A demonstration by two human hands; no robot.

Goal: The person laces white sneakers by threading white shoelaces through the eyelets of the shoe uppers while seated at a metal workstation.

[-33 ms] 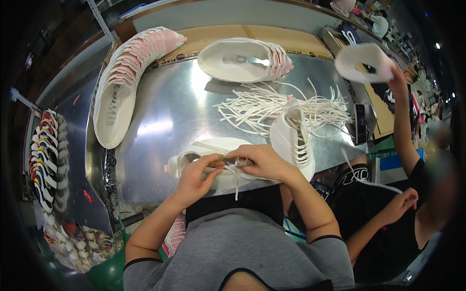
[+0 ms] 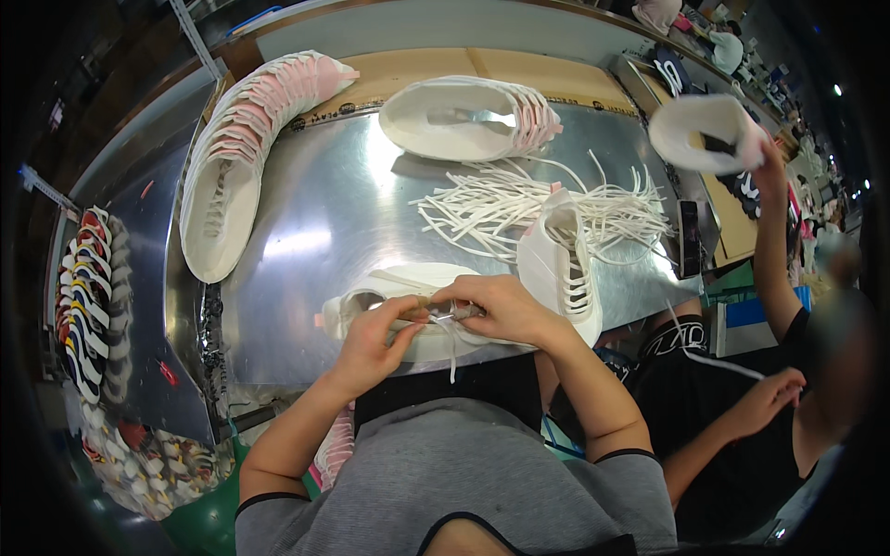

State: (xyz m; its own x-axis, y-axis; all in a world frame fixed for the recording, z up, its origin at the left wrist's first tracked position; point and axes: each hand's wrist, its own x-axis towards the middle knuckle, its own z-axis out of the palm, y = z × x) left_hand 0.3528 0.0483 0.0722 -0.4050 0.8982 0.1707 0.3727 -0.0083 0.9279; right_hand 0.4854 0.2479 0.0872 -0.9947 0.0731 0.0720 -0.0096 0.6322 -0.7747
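Observation:
A white shoe upper [image 2: 408,275] lies sideways on the metal table close to me, its opening toward the left. My left hand [image 2: 385,326] is closed at its lacing edge, thumb and fingertips pinching a white shoelace. Against it, my right hand [image 2: 496,310] is closed too, its fingertips on the same lace. One lace end [image 2: 452,357] hangs down between the hands. What exactly sits between the fingertips is partly hidden. Just right of my right hand, a second white upper [image 2: 559,264] stands with lace across its eyelets.
A pile of loose white shoelaces [image 2: 501,206] lies behind. Nested uppers [image 2: 218,218] curve along the left edge; another stack [image 2: 445,120] sits at the back. A phone [image 2: 688,239] rests at the right edge. A co-worker's raised hand [image 2: 768,162] holds a white upper [image 2: 691,130].
My hands stay nearly still on the lace. The co-worker's raised hand and its upper have shifted slightly right and down; the co-worker's lower hand has also moved a little.

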